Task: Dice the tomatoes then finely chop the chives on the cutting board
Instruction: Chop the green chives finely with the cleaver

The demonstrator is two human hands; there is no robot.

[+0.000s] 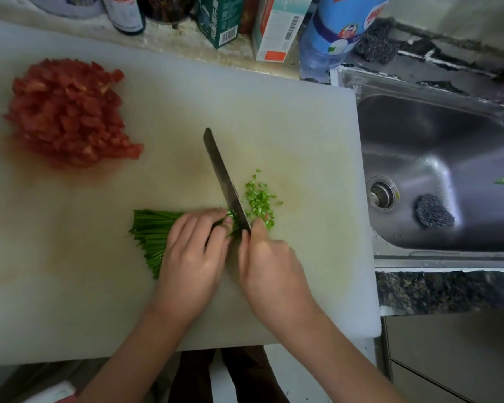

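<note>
A heap of diced red tomato (70, 112) lies at the far left of the white cutting board (172, 301). A bundle of green chives (152, 237) lies across the board's middle, and my left hand (195, 257) holds it down with curled fingers near its cut end. My right hand (271, 269) grips the handle of a dark knife (224, 178), whose blade stands on the chives just right of my left fingertips. A small scatter of chopped chive bits (259, 202) lies right of the blade.
A steel sink (437, 158) with a drain and a dark scourer (434, 215) sits right of the board. Bottles and cartons (274, 27) stand along the back edge. The board's front edge overhangs the counter near my body.
</note>
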